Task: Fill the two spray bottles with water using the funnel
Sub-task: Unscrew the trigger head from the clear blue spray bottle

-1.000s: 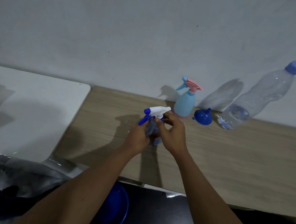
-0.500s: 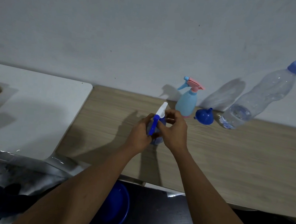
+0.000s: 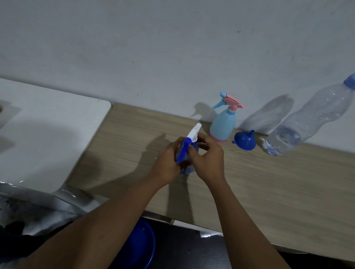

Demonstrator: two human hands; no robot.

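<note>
- The left hand (image 3: 167, 161) wraps its fingers around the body of a small dark-blue translucent plastic spray bottle with a white head and blue trigger (image 3: 184, 149), gripping it.
- The right hand (image 3: 210, 159) curls its fingers and thumb around the neck of the same bottle, just under the white head, and closes on it.
- The small bottle is near the middle of the light wood-grain table (image 3: 275, 187), with its base at the tabletop. The nozzle points to the far side and the trigger faces the near side.
- The hands cover the collar, so it is unclear whether the head is threaded on or loose.
- A light-blue plastic spray bottle with a pink head (image 3: 222, 125) stands upright at the far edge against the grey wall (image 3: 160, 35). It has nothing touching it.
- A blue plastic funnel (image 3: 244, 139) rests just to the right of that bottle, with its spout upward.
- A clear plastic water bottle with a blue cap (image 3: 308, 121) stands to the right of the funnel. It is capped and has water low in its body.
- A white tabletop (image 3: 38, 131) adjoins the table on the left.
- A blue basin (image 3: 137, 252) sits below the near edge.
</note>
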